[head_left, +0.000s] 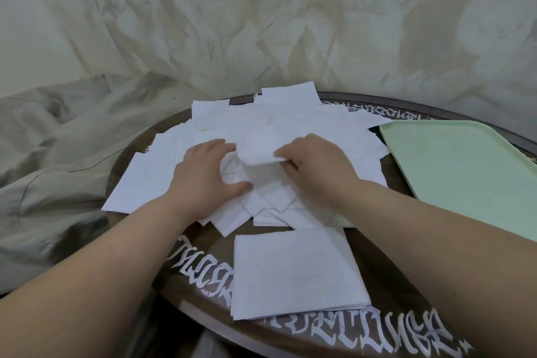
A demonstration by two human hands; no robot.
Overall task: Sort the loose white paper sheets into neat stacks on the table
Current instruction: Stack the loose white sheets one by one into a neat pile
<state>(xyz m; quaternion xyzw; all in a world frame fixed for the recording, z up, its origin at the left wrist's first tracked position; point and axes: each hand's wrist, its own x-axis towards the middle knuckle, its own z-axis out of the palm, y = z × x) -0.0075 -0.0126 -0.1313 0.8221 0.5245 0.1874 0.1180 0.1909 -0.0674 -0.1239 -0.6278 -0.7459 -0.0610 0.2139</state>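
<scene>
Sheets (279, 131) lie mostly unsorted, a wide loose heap fanned over the round table (377, 285) from its left rim to the green tray (470, 171). Left hand (203, 174) rests on the heap, fingers loosely curved, apparently gripping nothing. One stack (296, 270) sits squared near the front edge, so I judge sorting barely begun. Right hand (316, 166) pinches the edge of one thin, limp, slightly crumpled white sheet (255, 151), lifted just off the heap
</scene>
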